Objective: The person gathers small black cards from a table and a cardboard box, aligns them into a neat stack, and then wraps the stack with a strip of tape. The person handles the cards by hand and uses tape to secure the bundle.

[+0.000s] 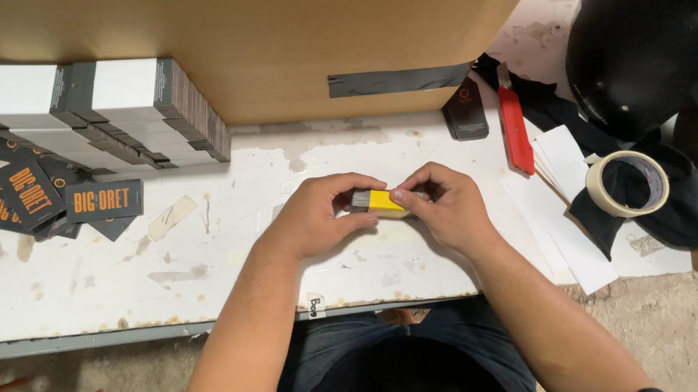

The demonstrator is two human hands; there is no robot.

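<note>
Noting cardboard box [263, 32] at twelve o'clock, contents unseen; I see left hand [317, 217] and right hand [445, 207] fingers pinching a small yellow-and-grey block [377, 202].

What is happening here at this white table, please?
A person holds a small yellow and grey block between both hands, left hand and right hand, above the worn white table. Stacks of black-edged cards lie at the far left, a red utility knife and a roll of beige tape at the right.
</note>
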